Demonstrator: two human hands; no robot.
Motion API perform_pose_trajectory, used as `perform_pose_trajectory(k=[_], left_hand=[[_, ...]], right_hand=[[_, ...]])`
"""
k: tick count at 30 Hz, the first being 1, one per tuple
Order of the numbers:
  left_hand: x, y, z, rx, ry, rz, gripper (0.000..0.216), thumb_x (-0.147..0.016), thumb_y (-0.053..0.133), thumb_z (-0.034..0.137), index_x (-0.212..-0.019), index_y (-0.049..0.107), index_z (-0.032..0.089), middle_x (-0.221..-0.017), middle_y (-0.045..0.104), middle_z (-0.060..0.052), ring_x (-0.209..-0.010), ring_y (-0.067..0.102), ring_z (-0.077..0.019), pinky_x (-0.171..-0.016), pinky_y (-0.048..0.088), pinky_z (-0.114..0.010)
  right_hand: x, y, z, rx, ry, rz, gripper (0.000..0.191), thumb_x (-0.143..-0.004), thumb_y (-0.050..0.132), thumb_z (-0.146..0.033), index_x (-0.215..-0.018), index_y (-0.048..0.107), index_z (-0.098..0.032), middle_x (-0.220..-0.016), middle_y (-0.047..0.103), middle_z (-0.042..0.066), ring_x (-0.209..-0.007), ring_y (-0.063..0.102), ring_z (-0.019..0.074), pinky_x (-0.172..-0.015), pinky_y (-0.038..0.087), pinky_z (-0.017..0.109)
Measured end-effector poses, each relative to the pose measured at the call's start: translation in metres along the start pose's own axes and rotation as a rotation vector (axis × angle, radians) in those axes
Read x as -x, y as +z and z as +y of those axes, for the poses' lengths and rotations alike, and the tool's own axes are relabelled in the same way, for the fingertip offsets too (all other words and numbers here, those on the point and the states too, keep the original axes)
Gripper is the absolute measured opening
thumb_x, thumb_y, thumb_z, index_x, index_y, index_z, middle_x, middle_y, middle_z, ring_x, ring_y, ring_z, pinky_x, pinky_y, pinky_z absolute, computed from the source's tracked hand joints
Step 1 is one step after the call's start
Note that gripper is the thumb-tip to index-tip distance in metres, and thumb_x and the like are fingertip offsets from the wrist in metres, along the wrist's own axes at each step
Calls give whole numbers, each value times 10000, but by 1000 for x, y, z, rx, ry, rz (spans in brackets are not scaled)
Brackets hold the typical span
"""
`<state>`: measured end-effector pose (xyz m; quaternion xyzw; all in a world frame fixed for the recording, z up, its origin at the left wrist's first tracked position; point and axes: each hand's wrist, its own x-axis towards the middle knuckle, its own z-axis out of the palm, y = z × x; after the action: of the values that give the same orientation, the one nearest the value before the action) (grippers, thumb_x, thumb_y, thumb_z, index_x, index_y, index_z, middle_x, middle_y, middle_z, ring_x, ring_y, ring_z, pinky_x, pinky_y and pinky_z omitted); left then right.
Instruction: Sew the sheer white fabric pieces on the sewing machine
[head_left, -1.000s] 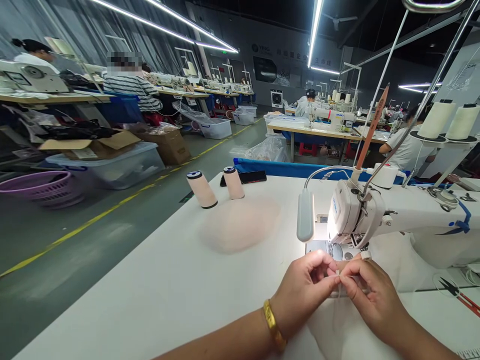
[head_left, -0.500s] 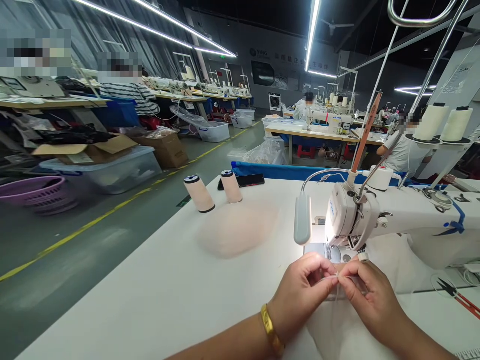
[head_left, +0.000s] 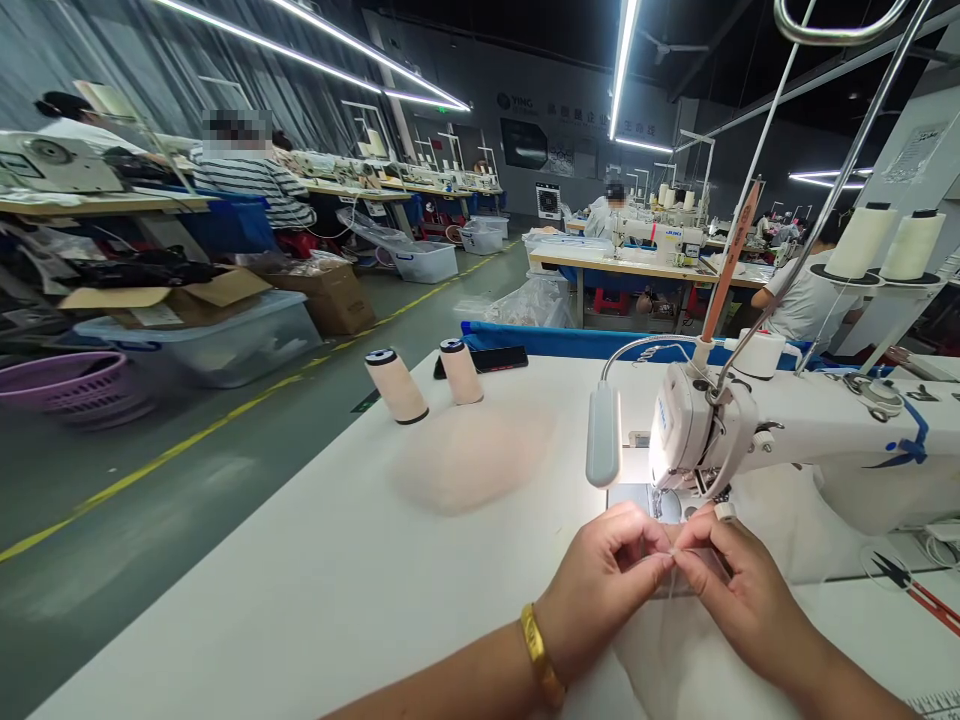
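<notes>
My left hand [head_left: 600, 585], with a gold bangle on its wrist, and my right hand [head_left: 731, 590] meet fingertip to fingertip just in front of the white sewing machine [head_left: 795, 430]. Both pinch a small pale piece with a thin thread hanging from it, above a sheer white fabric [head_left: 675, 650] lying on the table. The machine's needle area, lit by a small gooseneck lamp [head_left: 604, 435], is right behind my fingers. What exactly the fingers hold is too small to name.
On the white table [head_left: 300, 600] stand two cream thread cones [head_left: 396, 385], a pale pink fabric pile [head_left: 472, 455] and a black phone [head_left: 495, 358]. Scissors [head_left: 911, 585] lie at the right. Large cones sit on the thread stand [head_left: 885, 245]. Other people work at benches across the aisle.
My hands have stayed pinched together in front of the needle, shifting only slightly. The view has drifted a little.
</notes>
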<state>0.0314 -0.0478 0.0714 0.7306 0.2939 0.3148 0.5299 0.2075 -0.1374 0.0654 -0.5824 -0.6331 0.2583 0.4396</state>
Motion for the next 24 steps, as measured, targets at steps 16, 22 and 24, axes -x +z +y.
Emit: perform_pose_trajectory(k=[16,22,24], left_hand=[[-3,4,2,255,-205,-122,318,-729,733,450,-810,572,188,-760,539,8,-699,450,-154,-620,369,-278],[-4,4,0,288,-222,-160,369,-712,775,472,-856,596,183,-779,516,14,-727,453,-157,-646,380,-279],[-3,4,-1,273,-212,-162,368,-722,771,488,-829,593,184,-764,518,10,-731,459,-163,-652,381,-283]], right_hand=[[-7,0,6,-374,231,-79,267,-1009,601,-483,-920,588,-231,-900,591,0,-866,572,200,-799,468,322],[-9,0,1,-384,217,-84,290,-978,641,-502,-873,625,-232,-928,609,11,-919,600,213,-857,497,329],[-9,0,1,-353,208,-72,284,-972,644,-496,-861,637,-235,-926,618,10,-939,601,219,-884,491,335]])
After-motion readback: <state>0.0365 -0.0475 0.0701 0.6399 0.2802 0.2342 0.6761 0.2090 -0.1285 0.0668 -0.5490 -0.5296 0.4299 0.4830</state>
